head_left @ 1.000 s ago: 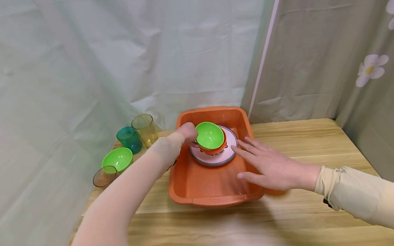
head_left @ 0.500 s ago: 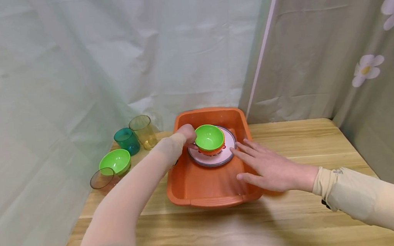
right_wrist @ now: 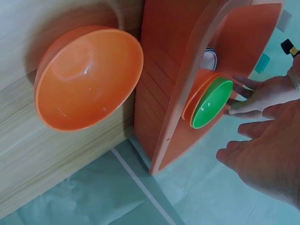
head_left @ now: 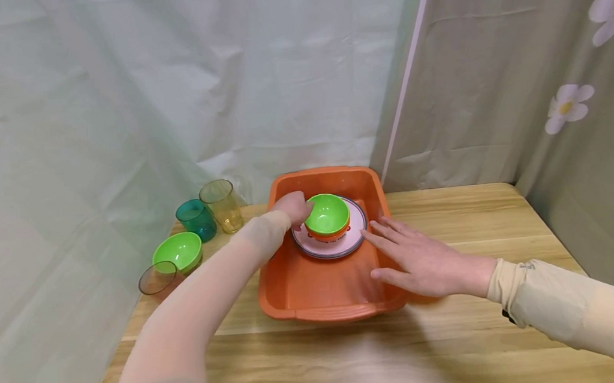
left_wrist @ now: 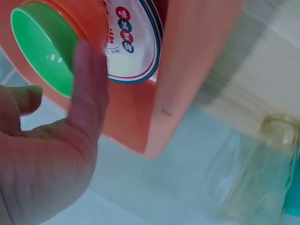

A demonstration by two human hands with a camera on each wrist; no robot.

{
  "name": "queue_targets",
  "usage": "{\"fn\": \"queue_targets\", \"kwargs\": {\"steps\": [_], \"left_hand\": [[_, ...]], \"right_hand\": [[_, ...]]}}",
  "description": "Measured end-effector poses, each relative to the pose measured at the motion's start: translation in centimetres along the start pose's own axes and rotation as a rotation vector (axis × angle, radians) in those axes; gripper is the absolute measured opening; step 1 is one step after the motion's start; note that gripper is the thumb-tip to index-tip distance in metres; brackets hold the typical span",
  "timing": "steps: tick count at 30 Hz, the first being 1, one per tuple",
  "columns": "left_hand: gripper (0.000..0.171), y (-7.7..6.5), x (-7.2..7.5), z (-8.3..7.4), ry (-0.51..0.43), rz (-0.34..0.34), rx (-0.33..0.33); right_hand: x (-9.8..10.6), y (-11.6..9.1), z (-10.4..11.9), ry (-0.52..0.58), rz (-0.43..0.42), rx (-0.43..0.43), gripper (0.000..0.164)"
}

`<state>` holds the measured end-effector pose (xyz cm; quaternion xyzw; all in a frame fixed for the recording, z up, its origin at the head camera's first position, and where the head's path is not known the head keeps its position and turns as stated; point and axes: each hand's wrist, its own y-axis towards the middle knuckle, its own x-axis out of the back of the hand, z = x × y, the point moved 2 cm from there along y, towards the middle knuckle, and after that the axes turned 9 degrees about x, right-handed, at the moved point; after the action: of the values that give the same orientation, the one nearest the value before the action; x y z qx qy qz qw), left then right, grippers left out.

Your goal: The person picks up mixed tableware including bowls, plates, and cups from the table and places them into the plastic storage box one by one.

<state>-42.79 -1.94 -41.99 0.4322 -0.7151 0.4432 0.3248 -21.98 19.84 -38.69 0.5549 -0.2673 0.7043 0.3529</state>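
Observation:
A green bowl sits nested on orange bowls, which stand on a pink-white plate inside an orange plastic basin. My left hand is at the left side of this stack; in the left wrist view its thumb stands apart from the green rim and the fingers extend beside the bowl. Over the basin's right edge hovers my right hand, fingers spread and holding nothing. Under it, outside the basin, a larger orange bowl lies on the table, mostly hidden in the head view.
Left of the basin stand a second green bowl, a brownish clear cup, a teal cup and a tall yellow cup. Hanging sheets close off the back and sides of the wooden table.
The green bowl has settled level onto the orange bowls, and my left fingers have loosened from its rim. My right hand stays nearly still.

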Motion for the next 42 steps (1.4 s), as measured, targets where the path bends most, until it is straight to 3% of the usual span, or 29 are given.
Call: {"fn": "queue_targets", "kwargs": {"steps": [4,9,15,31,36,42], "left_hand": [[0.067,-0.8,0.3,-0.1,0.167,-0.098,-0.125],[0.077,-2.8,0.6,0.2,0.364,-0.214,-0.276],[0.081,-6.0,0.7,0.8,0.468,-0.299,-0.411],[0.085,-13.9,-1.3,3.7,0.484,-0.390,-0.599],[0.086,-15.3,-2.2,4.4,0.473,-0.374,-0.596],[0.085,-15.9,-3.1,5.1,0.448,-0.357,-0.591]], "right_hand": [[0.0,-0.1,-0.3,-0.009,-0.004,-0.002,0.079],[0.1,-0.2,-0.7,-0.007,-0.006,-0.006,0.080],[0.3,-0.3,-1.0,-0.009,-0.011,-0.021,0.080],[1.3,-1.6,-1.3,-0.098,-0.052,-0.006,0.082],[1.2,-2.3,-1.7,-0.132,-0.071,-0.007,0.083],[0.6,-2.9,-1.9,-0.177,-0.087,-0.009,0.083]]}}
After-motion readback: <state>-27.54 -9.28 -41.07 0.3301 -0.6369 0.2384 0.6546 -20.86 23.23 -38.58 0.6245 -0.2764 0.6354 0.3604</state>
